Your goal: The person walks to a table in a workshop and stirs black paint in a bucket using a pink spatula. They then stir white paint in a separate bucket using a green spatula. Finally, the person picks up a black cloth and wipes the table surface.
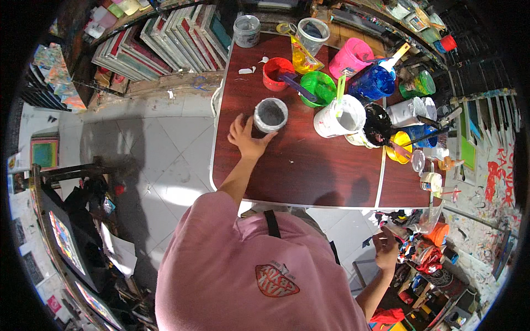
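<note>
A pale tub with dark grey inside (271, 115) stands on the dark red table (298, 182). Beside its near left wall is my left hand (247, 140), fingers spread and thumb reaching along the tub's near side; whether the fingertips press on it is hard to tell. My right hand (386, 251) hangs beyond the table's near right edge, above a heap of cloths (419, 248). Its fingers are loosely bent and apart, with nothing plain to see in them. Nearest the grey tub are a red paint tub (274, 77) with a purple-handled spatula (298, 86) across it and a white bucket (331, 120).
Across the table's right side crowd several paint pots: green (318, 88), pink (351, 57), blue (373, 83), black (377, 124) and yellow (398, 147). A clear jar (247, 31) stands at the far left corner. Framed screens (182, 36) lean on a shelf behind.
</note>
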Motion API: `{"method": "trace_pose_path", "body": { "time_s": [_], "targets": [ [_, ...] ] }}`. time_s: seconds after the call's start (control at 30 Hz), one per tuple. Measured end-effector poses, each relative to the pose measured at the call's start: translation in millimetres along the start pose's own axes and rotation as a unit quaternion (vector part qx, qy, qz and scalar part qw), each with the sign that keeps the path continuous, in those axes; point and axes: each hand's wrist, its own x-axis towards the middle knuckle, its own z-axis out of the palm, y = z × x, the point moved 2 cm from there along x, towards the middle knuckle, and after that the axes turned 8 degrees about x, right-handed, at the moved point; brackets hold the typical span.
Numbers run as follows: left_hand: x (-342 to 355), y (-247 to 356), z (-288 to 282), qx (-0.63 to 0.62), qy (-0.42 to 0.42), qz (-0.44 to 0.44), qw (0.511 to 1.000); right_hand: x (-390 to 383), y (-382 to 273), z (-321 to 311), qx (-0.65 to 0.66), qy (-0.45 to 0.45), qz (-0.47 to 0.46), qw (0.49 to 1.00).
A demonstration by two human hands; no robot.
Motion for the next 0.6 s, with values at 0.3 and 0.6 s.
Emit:
{"method": "trace_pose_path", "body": {
  "time_s": [0.3, 0.6],
  "targets": [
    [7.7, 49.1, 35.4, -0.022, -0.008, 0.029, 0.999, -11.0, 17.0, -7.2, 0.002, 0.009, 0.025, 1.000],
    [3.8, 55.4, 47.3, 0.013, -0.072, -0.020, 0.997, -28.4, 34.6, -15.1, 0.009, 0.058, 0.016, 0.998]
  ]
}}
